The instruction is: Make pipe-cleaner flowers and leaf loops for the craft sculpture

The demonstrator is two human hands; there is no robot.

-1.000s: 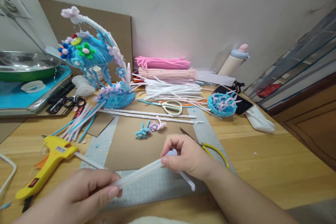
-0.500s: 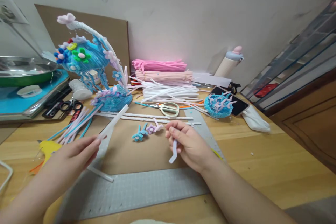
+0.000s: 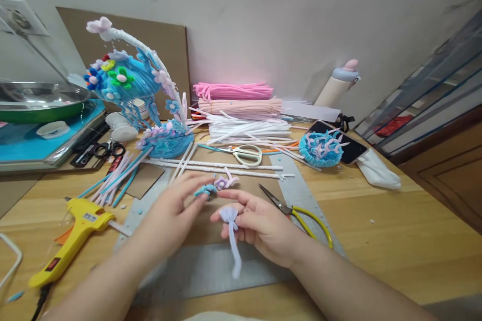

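Well apart from the metal bowl [image 3: 45,114], right hand [image 3: 259,223] closed on lavender piece [image 3: 232,239], left hand [image 3: 173,213] near blue flower [image 3: 205,189], grip unclear.

"Where does the head camera sit?"
"On the wearer's head, close above the table [image 3: 391,230], tilted down, facing twelve o'clock."
"What backs its view?"
"The wall [image 3: 241,25], at twelve."

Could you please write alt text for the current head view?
A person's right hand holds a lilac piece with a hanging stem over a worktable, while the left hand is beside a blue flower. A yellow glue gun lies left, a yellow-handled tool right.
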